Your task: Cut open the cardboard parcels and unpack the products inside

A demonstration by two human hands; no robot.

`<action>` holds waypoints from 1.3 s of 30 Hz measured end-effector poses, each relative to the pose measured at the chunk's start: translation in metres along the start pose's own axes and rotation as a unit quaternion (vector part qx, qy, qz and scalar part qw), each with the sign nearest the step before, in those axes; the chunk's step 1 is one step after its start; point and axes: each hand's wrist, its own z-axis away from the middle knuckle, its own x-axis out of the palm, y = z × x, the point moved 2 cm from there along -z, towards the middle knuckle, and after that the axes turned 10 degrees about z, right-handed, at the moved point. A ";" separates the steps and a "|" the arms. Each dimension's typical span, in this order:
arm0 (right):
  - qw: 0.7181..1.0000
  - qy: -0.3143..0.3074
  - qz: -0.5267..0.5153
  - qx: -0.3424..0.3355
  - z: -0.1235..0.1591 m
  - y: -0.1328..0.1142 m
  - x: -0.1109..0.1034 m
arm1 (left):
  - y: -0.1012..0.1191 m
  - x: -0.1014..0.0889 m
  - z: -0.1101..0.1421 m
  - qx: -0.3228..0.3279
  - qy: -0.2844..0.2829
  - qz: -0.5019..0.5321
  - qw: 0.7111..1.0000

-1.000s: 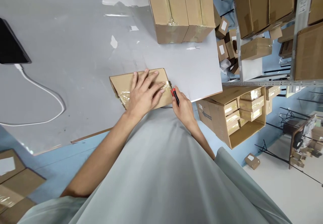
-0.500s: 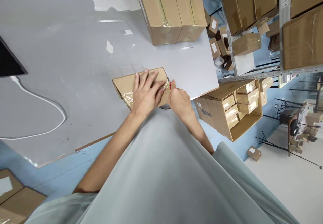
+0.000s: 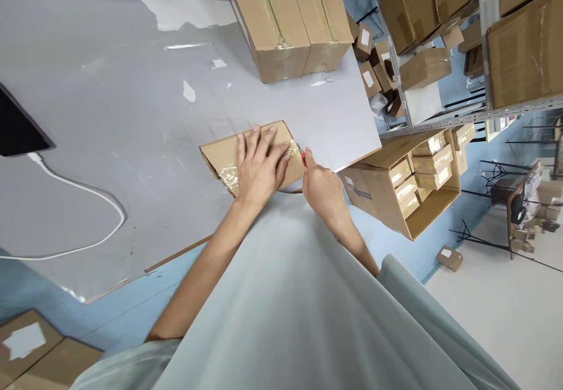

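A small flat cardboard box (image 3: 224, 152) sealed with clear tape lies near the front edge of the grey table (image 3: 132, 120). My left hand (image 3: 259, 167) rests flat on top of it, fingers stretched out and pressing down. My right hand (image 3: 323, 187) is closed round a red and black utility knife (image 3: 303, 158), whose tip sits at the box's taped right end. Most of the knife is hidden in my fist.
Two long taped cartons (image 3: 285, 20) stand at the table's far edge. A white cable (image 3: 83, 193) runs from a dark device (image 3: 17, 132) at left. An open carton of small boxes (image 3: 409, 185) sits on the floor at right, shelving (image 3: 444, 32) behind it.
My right hand has turned over the knife, hiding most of it, and stays at the box's right end. My left hand keeps pressing on the box. The view has shifted slightly.
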 end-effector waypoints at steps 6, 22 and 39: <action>0.999 0.029 -0.012 -0.012 -0.013 0.000 -0.002 | -0.001 0.000 -0.001 0.003 0.003 -0.014 1.000; 1.000 0.009 0.014 0.002 -0.018 -0.006 -0.004 | 0.004 0.001 -0.002 -0.024 -0.010 0.012 1.000; 0.999 -0.027 -0.006 0.024 0.010 0.011 0.019 | 0.002 0.000 0.002 -0.003 -0.016 -0.007 1.000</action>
